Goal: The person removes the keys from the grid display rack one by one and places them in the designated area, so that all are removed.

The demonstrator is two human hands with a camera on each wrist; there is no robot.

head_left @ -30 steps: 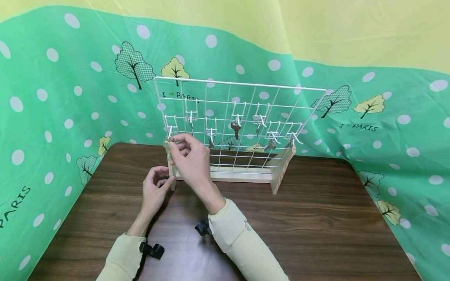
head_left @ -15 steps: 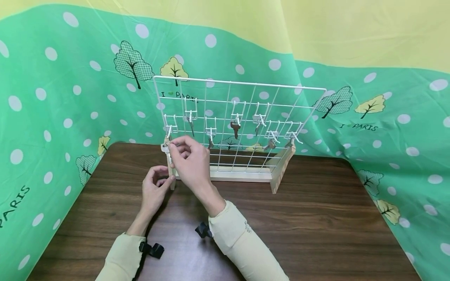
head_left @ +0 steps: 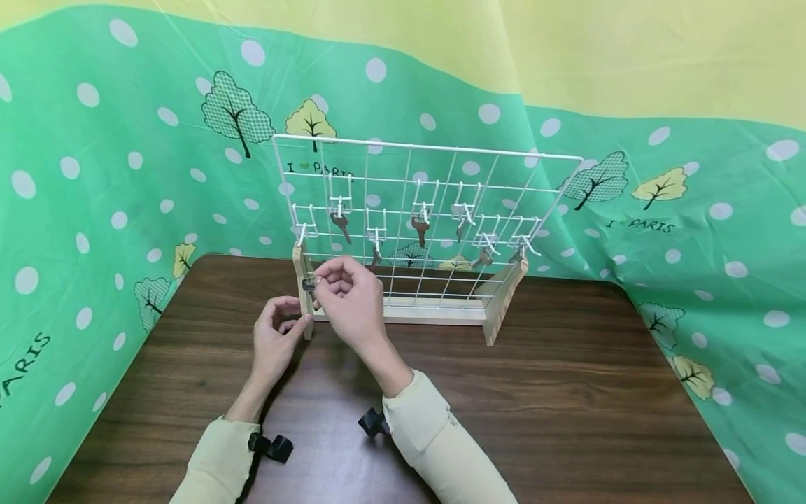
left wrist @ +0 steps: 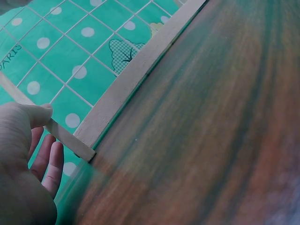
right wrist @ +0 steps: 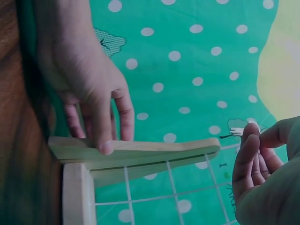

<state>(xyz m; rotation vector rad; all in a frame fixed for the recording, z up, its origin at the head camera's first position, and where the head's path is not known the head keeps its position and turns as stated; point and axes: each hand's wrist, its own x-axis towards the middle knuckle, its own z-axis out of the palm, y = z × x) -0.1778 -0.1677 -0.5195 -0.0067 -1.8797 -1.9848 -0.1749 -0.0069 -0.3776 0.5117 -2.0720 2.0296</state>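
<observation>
A white wire grid rack (head_left: 434, 148) stands on wooden feet on the table. My left hand (head_left: 277, 343) grips the rack's left wooden side (head_left: 304, 301) low down, thumb on its front edge, as the left wrist view also shows. My right hand (head_left: 352, 301) pinches a small metal key (head_left: 308, 283) between thumb and fingertips, in front of that wooden side. Its blade is mostly hidden by the fingers. Just above is the leftmost white hook (head_left: 305, 231), with no key on it. In the right wrist view, the right hand (right wrist: 267, 173) is beyond the side's upper end.
Several other white hooks carry keys, among them a brown key (head_left: 420, 227) near the middle and a key (head_left: 340, 225) at the upper left. The right wooden side (head_left: 504, 301) angles toward me. A polka-dot cloth (head_left: 113, 175) hangs around the dark wooden table (head_left: 567, 392).
My right hand has drawn the key off the leftmost hook, moving down and then right. The upper left key has turned its flat face forward. My left hand stays put.
</observation>
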